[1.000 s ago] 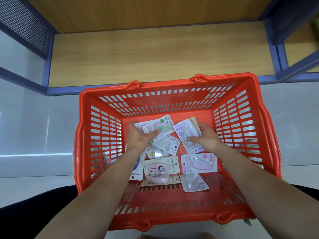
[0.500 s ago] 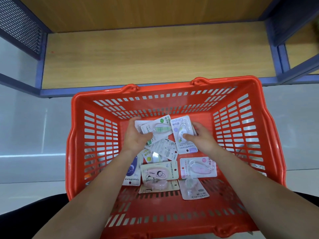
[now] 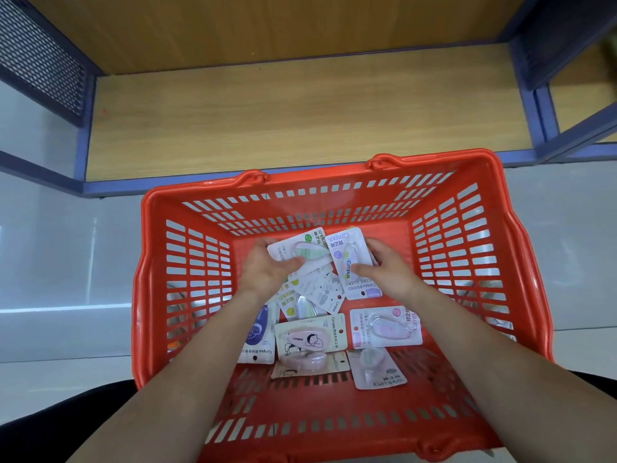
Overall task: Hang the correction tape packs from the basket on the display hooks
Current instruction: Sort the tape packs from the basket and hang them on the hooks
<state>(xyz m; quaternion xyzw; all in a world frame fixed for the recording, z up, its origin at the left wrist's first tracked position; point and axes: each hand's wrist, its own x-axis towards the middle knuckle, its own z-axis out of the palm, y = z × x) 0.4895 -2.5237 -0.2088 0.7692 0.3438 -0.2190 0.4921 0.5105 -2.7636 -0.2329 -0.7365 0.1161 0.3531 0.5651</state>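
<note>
Inside the red basket [image 3: 334,177], my left hand [image 3: 267,272] pinches a green correction tape pack [image 3: 302,250], just beside the Campus pack [image 3: 350,259] my right hand [image 3: 389,270] grips. Loose packs [image 3: 384,327] lie on the basket floor nearer me; both side walls [image 3: 197,269] stand well apart from my hands.

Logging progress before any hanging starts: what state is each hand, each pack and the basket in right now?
Left hand, grips the green pack.
Right hand, grips the lilac pack.
Green pack, held, inside the basket.
Lilac pack, held, inside the basket.
Loose packs, lying on the basket floor.
Basket, upright, holding every pack in view.
</note>
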